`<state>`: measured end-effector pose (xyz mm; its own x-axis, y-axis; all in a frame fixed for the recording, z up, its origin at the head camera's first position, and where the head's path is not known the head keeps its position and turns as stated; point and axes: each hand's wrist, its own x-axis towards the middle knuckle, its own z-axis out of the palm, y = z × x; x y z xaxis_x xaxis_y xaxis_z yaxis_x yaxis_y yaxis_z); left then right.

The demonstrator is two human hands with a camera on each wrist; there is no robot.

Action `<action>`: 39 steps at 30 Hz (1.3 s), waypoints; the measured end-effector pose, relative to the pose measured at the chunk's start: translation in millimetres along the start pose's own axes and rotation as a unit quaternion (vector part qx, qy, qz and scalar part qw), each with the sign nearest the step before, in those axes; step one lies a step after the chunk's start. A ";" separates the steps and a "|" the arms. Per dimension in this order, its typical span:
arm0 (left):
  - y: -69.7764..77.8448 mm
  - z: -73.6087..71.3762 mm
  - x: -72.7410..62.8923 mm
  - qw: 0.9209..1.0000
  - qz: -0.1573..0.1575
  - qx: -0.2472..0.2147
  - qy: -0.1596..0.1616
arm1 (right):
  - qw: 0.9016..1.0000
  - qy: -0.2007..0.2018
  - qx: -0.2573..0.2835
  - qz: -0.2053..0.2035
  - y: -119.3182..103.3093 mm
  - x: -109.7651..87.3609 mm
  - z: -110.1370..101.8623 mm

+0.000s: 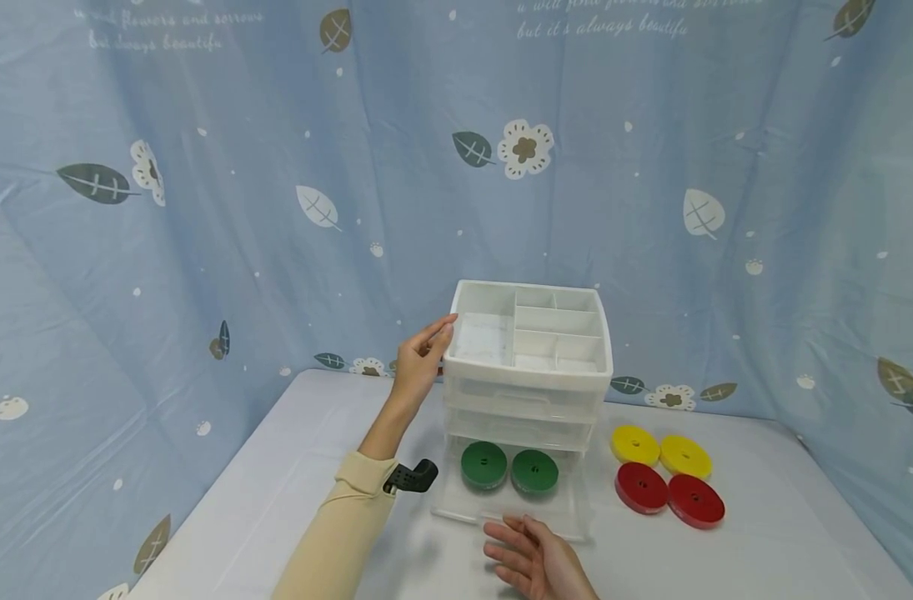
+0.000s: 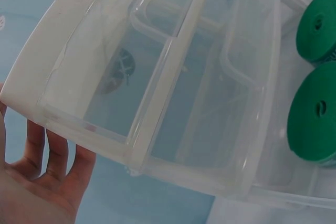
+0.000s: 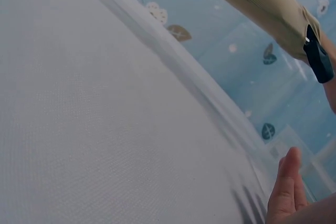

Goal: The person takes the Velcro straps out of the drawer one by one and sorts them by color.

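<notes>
A white drawer unit (image 1: 529, 372) stands toward the back of the table, with a divided tray on top and clear drawers below. My left hand (image 1: 420, 360) touches its upper left side; in the left wrist view the fingers (image 2: 56, 153) meet the side panel. The lowest drawer (image 1: 501, 510) is pulled out, and two green rolls of tape (image 1: 484, 465) lie side by side in it. In front of that drawer hovers my right hand (image 1: 534, 557), fingers spread and holding nothing. The right wrist view shows only part of this hand (image 3: 287, 187).
To the unit's right, two yellow rolls (image 1: 635, 445) lie behind two red rolls (image 1: 642, 487) on the white table (image 1: 306, 467). A blue patterned curtain (image 1: 396, 167) hangs behind and along the sides. A black wrist device (image 1: 413, 477) sits on the left sleeve.
</notes>
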<state>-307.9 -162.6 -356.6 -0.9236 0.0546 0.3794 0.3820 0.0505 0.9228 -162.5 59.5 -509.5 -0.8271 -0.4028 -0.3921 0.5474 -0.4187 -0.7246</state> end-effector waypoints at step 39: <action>-2.6 0.4 1.3 1.000 -0.003 -0.003 -0.002 | 0.871 -0.148 -0.451 -0.123 -89.3 -3.3 11.8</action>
<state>-310.1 -162.2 -358.5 -0.9255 0.0584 0.3743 0.3769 0.0443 0.9252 -207.1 88.6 -436.8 -0.7623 -0.6400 -0.0959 -0.0756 0.2352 -0.9690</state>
